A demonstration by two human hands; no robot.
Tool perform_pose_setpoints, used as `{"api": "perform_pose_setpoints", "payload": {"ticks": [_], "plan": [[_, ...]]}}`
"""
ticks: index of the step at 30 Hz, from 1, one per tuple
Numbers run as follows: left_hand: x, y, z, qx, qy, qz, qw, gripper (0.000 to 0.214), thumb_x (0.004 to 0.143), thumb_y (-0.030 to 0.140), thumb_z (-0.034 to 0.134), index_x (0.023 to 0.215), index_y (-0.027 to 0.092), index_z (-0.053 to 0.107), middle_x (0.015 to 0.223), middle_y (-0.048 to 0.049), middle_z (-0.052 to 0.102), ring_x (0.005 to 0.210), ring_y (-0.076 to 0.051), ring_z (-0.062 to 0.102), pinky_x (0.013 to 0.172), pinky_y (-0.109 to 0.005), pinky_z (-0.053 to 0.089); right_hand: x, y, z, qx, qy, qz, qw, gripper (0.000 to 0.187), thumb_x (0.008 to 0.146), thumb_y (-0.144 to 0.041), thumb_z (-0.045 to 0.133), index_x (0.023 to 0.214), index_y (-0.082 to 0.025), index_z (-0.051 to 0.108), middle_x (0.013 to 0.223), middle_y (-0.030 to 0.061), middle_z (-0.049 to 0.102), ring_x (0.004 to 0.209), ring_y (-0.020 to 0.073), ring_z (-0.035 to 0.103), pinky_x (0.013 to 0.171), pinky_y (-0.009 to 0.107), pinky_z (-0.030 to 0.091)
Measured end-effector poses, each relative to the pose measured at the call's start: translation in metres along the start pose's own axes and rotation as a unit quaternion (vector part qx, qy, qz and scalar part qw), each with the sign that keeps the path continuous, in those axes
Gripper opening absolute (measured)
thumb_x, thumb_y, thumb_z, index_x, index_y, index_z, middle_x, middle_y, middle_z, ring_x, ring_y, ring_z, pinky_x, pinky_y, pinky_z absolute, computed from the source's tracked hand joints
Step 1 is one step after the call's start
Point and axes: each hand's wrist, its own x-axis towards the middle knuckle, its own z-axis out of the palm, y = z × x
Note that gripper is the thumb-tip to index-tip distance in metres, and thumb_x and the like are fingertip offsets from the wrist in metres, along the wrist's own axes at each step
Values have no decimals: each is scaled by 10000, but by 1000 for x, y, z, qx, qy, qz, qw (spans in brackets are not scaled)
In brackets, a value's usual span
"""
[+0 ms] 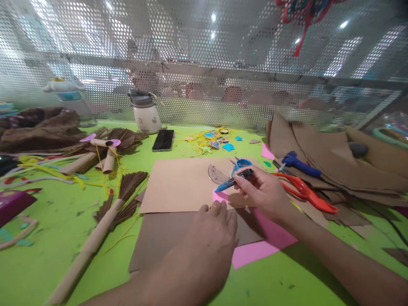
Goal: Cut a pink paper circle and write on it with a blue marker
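In my right hand [261, 189] is a marker pen [227, 184] with a blue pointed end and a black end, pinched between thumb and fingers. The blue end points down left, just over a small pink paper piece [220, 195]. My left hand [212, 238], with a ring on one finger, has its bent fingers close together, pressing at that piece's near edge. Underneath lie a tan sheet [175, 182] and a darker brown sheet [165, 233]. A larger pink sheet [270, 233] sticks out below my right wrist. A clear protractor [218, 174] and a blue ring-shaped item [242, 163] lie behind the marker.
Orange scissors [306, 195], a blue-handled glue gun [299, 165] and stacked brown paper [315, 148] lie right. A paper tube with pleated fans [105, 225] lies left. Farther back are a phone [163, 140], a bottle [145, 114] and blue paper stars [228, 147], before a perforated panel.
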Motion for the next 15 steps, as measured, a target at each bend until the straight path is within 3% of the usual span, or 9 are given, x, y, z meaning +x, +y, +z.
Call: {"api": "perform_pose_setpoints", "payload": {"ticks": [15], "plan": [[4, 0, -6, -16, -39, -10, 999, 327, 957, 250, 449, 1194, 80, 598, 1196, -213, 642, 1132, -344, 588, 908, -509, 518, 0, -7, -3, 21, 19, 1, 1000, 260, 907, -417, 611, 813, -175, 623, 675, 12, 651, 582, 128, 568, 556, 242, 452]]}}
